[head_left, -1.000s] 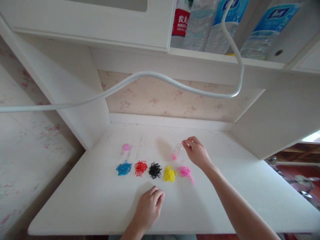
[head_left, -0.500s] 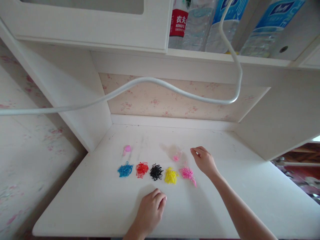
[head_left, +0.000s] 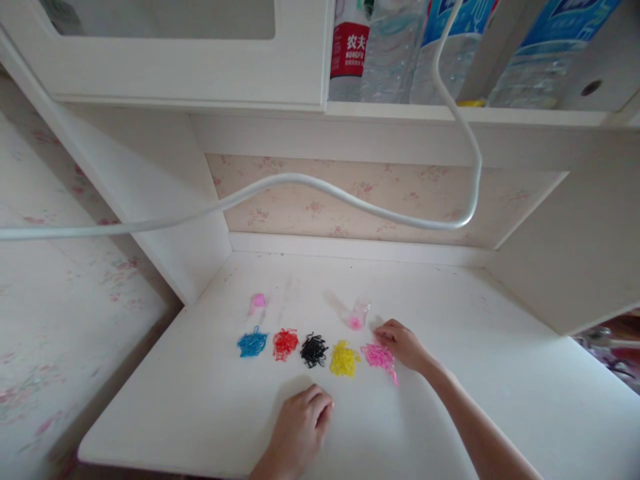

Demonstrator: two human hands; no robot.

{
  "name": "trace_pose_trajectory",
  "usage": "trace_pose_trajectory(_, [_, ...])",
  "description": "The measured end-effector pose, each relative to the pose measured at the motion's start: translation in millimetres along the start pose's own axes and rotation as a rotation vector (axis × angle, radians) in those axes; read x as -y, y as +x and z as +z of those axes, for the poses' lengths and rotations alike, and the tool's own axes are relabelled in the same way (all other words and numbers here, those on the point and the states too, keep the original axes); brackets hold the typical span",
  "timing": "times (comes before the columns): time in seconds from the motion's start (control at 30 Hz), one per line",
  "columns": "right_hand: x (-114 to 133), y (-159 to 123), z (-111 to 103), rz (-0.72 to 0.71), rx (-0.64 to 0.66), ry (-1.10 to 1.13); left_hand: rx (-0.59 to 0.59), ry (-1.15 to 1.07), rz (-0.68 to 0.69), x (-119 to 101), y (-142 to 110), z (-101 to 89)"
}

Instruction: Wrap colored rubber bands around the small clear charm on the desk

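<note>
My right hand (head_left: 401,342) has its fingertips pinched together at the upper right edge of a pile of pink rubber bands (head_left: 379,356); anything between them is too small to make out. Curled on the tabletop, my left hand (head_left: 303,423) is closed below the row, with no object showing in it. Leftward from the pink bands lie piles of yellow rubber bands (head_left: 343,360), black rubber bands (head_left: 314,351), red rubber bands (head_left: 285,344) and blue rubber bands (head_left: 253,343). A small clear container (head_left: 361,310) with pink at one end is just beyond the right fingertips.
A small pink object (head_left: 258,301) lies behind the blue pile. The white desk (head_left: 175,400) has side panels and a low cabinet (head_left: 190,73) overhead. Bottles (head_left: 390,53) stand on its shelf, and a white cable (head_left: 300,179) hangs across my view.
My right hand has moved left and down, from beside the clear container to the pink bands. My left hand has stayed on the desk. The camera view has shifted slightly.
</note>
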State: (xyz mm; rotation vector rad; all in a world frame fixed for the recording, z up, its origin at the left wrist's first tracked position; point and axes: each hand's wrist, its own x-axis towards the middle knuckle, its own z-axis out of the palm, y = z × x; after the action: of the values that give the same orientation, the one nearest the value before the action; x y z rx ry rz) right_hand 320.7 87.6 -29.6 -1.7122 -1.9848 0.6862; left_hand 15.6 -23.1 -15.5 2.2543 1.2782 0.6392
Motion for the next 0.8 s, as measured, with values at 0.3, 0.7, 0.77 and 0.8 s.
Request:
trace_pose_trajectory(0.3, [2.9,-6.4,2.6,0.042,-0.170,0.100,0.029,0.051,-0.042,-10.2,9.4,0.4])
trace_pose_trajectory(0.7, [69.1,-14.4,-23.2,0.094,-0.481,0.506,0.066,0.386,-0.038,-65.9,78.8,37.5])
trace_pose_trajectory(0.77, [81.9,-4.7,-29.6,0.068,-0.501,0.526,0.084,0.436,-0.060,-70.7,92.3,43.7])
trace_pose_trajectory(0.8, [86.6,0.4,-31.6,0.061,-0.509,0.527,0.096,0.453,-0.067,-72.1,97.4,46.0])
